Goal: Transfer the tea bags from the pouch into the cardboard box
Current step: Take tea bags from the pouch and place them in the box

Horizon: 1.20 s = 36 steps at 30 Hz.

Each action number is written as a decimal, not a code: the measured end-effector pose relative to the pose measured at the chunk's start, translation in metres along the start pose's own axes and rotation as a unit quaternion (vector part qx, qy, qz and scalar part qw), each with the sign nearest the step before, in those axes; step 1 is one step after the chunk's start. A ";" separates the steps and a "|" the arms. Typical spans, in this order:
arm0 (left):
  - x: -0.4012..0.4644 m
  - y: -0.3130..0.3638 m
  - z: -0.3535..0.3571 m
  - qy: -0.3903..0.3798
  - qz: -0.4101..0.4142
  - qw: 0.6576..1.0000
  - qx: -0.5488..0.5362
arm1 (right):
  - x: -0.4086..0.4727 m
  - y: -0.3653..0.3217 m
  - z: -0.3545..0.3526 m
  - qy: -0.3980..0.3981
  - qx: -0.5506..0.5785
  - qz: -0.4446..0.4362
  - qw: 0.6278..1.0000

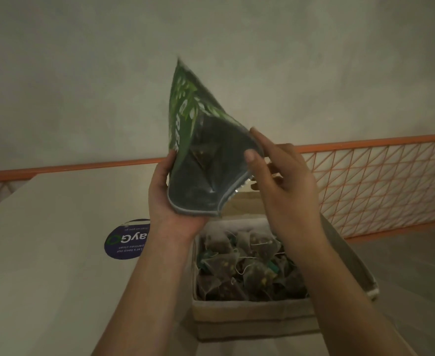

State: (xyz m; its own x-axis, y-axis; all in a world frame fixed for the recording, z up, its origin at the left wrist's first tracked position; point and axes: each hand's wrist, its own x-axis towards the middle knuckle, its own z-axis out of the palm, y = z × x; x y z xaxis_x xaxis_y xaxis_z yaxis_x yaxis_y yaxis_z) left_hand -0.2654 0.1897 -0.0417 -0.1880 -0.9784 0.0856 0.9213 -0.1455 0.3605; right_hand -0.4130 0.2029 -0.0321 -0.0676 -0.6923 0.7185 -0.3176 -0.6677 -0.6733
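Observation:
A green pouch [198, 129] is held upside down, its open mouth facing me above the cardboard box [249, 314]. My left hand [165, 201] grips the mouth's left and lower edge. My right hand [283, 181] pinches the right edge with thumb and fingers, spreading the opening. One tea bag shows dimly inside the dark pouch interior. Several pyramid tea bags [247, 263] with strings and green tags fill the box below my wrists.
The box stands on a pale counter [44, 265] bearing a round dark blue sticker [126, 240]. An orange rail and orange lattice panel [390, 188] run along the back and right. A plain wall rises behind.

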 end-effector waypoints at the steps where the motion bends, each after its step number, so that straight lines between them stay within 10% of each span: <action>1: -0.001 0.001 0.001 -0.004 0.003 1.000 0.007 | -0.002 -0.001 0.004 0.025 0.002 -0.031 0.999; 22: 0.008 0.001 -0.008 0.055 0.008 0.998 0.002 | -0.022 0.003 0.024 -0.030 0.126 0.066 0.989; 30: 0.006 -0.003 -0.003 0.043 0.014 0.999 -0.018 | -0.031 0.011 0.032 -0.128 -0.138 0.048 0.981; 36: 0.008 -0.003 -0.004 0.028 0.010 0.999 -0.034 | -0.029 0.014 0.025 -0.149 -0.107 0.077 0.980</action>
State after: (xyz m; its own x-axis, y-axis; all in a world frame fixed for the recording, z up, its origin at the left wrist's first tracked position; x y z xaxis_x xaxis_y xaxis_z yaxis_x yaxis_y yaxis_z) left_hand -0.2685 0.1821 -0.0464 -0.1513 -0.9877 0.0385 0.9461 -0.1335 0.2950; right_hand -0.3916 0.2066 -0.0669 0.1378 -0.8511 0.5065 -0.5183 -0.4978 -0.6954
